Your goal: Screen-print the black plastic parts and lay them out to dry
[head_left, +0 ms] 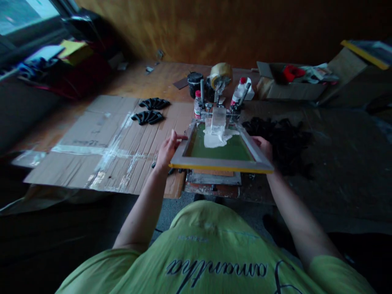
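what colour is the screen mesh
The screen mesh is green, best seen in the head view.

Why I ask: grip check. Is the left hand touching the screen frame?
Touching: the head view shows the left hand with fingers over the screen frame.

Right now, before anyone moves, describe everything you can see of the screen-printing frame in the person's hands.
The rectangular screen-printing frame has grey bars, with a yellow strip along its near edge. Green mesh fills it, and a puddle of white ink lies on the mesh toward the far side. Its far end sits in metal hinge clamps, and its near edge appears lifted. The left hand grips one side bar, the right hand the other.
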Motion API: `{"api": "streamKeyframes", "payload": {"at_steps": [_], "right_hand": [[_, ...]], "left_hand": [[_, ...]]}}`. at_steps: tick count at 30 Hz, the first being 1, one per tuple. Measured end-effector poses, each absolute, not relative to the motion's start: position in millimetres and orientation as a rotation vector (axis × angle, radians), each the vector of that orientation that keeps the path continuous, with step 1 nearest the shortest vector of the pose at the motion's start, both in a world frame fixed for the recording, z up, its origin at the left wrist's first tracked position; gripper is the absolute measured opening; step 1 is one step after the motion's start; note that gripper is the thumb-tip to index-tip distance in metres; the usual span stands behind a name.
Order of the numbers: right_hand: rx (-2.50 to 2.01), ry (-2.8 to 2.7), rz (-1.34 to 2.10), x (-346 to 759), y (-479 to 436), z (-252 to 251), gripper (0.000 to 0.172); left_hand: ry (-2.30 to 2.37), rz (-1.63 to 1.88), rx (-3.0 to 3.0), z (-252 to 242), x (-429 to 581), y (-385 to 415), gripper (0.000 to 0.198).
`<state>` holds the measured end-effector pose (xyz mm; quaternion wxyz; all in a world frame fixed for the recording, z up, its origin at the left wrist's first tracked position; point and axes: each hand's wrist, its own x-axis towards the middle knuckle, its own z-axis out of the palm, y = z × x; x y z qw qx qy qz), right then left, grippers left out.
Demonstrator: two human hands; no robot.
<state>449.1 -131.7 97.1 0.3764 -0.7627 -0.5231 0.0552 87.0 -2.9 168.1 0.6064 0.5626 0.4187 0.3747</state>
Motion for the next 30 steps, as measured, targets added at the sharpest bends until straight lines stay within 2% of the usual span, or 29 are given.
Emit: {"api": "streamKeyframes", "payload": {"at_steps": [2, 5, 7, 9, 13, 17, 20, 25, 30], "right_hand": [[-1.926, -1.34, 0.108, 446, -115, 110, 0.035], [-1.872, -1.55, 0.045, 411, -80, 129, 0.059], [-1.896, -1.723, 0.009, 383, -59, 135, 0.068], [-1.952, -1.863, 0.015, 361, -43, 135, 0.06], [-2.084, -2.038, 0.169, 341, -41, 119, 0.028], [-1.92, -2.283, 0.199, 332, -75, 108, 0.011], [-1.689, -2.478, 0.171, 331, -100, 114, 0.018], [-1.668, -2.487, 0.21, 333, -99, 126, 0.006], [-1.73, -2.443, 0.064, 324, -109, 116, 0.019]], "left_hand": [[1.034, 0.724, 1.256, 138, 78, -19, 0.063], [1.171, 0.624, 1.282, 96, 77, -32, 0.079], [1.257, 0.588, 1.335, 76, 80, -33, 0.08], [1.3, 0.551, 1.373, 63, 82, -30, 0.078], [1.304, 0.527, 1.377, 51, 82, -24, 0.072], [1.303, 0.53, 1.331, 46, 80, -23, 0.068], [1.298, 0.53, 1.341, 44, 80, -22, 0.066], [1.285, 0.558, 1.358, 45, 81, -23, 0.064], [1.277, 0.56, 1.324, 48, 83, -25, 0.067]]}}
